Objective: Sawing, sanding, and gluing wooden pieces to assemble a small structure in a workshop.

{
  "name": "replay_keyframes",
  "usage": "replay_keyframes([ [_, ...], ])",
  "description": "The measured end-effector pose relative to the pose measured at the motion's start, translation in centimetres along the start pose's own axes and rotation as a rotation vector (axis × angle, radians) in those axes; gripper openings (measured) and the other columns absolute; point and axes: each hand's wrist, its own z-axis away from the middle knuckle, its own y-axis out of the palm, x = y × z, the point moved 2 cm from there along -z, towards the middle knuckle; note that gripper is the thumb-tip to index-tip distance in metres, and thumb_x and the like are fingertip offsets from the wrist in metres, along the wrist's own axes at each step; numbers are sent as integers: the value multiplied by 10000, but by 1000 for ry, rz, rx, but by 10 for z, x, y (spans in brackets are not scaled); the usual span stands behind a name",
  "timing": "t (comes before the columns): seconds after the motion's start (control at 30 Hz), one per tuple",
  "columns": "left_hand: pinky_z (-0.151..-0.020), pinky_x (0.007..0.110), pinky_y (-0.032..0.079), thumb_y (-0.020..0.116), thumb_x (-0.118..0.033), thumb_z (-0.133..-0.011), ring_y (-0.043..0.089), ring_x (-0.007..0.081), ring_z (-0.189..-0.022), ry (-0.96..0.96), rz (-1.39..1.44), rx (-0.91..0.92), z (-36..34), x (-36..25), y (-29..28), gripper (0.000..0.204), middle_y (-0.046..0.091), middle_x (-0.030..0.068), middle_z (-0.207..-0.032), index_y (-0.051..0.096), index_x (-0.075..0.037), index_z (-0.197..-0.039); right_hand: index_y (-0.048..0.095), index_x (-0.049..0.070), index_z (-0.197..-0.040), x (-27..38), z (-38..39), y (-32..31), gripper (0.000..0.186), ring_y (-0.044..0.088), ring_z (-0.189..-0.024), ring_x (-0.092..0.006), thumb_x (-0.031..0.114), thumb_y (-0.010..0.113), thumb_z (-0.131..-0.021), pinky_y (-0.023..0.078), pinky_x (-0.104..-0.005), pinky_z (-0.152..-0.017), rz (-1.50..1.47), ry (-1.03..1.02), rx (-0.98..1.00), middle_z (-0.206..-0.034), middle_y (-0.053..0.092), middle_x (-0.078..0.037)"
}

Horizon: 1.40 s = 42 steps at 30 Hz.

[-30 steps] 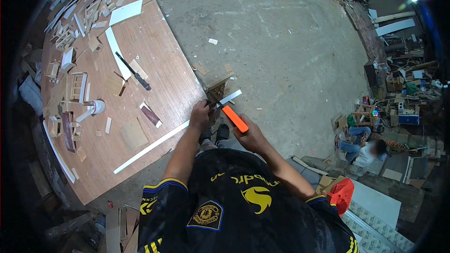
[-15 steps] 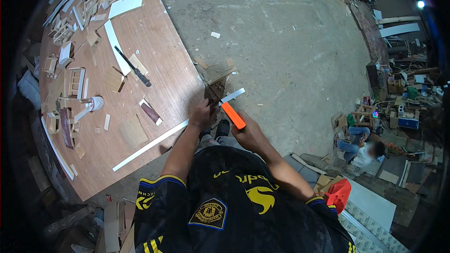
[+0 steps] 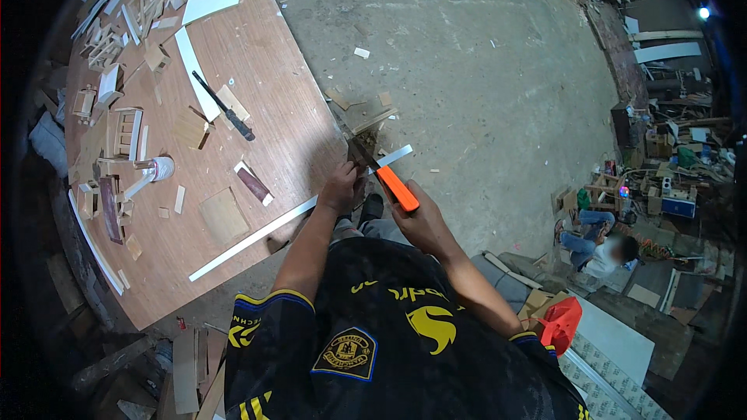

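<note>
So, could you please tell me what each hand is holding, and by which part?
The right hand grips the orange-handled saw by its handle; the left hand presses the long white strip at the table's edge.

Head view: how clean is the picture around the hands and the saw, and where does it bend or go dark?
Head view: the left hand, right hand and orange-handled saw sit near centre, evenly lit and fairly sharp; the white strip looks bowed by fisheye; the workbench edge curves too; the rim falls to black, and a bright lamp flares at upper right.
</note>
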Motion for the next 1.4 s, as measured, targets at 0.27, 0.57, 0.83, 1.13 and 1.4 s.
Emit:
replay_keyframes([
  [0.27,-821,467,492,663,-70,-804,558,418,-952,-56,-8,26,0,0,1,159,554,211,-994,571,28,-890,501,19,-1007,-17,16,4,182,547,-764,-350,54,605,-861,466,-371,-724,-11,-16,-37,-839,538,-188],
  [0.57,-819,468,481,666,-61,-801,551,405,-946,-96,-74,85,1,7,9,158,544,194,-952,566,-4,-909,521,13,-1045,-9,69,-19,214,571,-846,-395,50,607,-853,468,-396,-758,11,69,-21,-886,568,-220],
  [0.83,-791,463,484,671,-91,-815,562,390,-907,-118,-127,82,3,1,6,143,550,178,-937,579,-36,-909,514,46,-998,-14,183,-67,240,621,-814,-329,79,667,-816,472,-373,-716,73,265,72,-874,576,-164],
  [1.13,-761,468,485,673,-86,-815,569,381,-864,-47,-20,15,-3,1,5,133,555,182,-918,600,-21,-905,547,62,-998,23,204,-81,221,651,-791,-293,68,655,-805,490,-353,-715,10,319,17,-849,590,-113],
  [1.4,-718,471,484,696,-106,-801,564,387,-839,-88,-46,-1,1,6,4,154,544,184,-879,594,1,-845,532,35,-999,18,129,-43,189,605,-789,-399,60,608,-829,488,-405,-720,167,204,28,-841,583,-182],
])
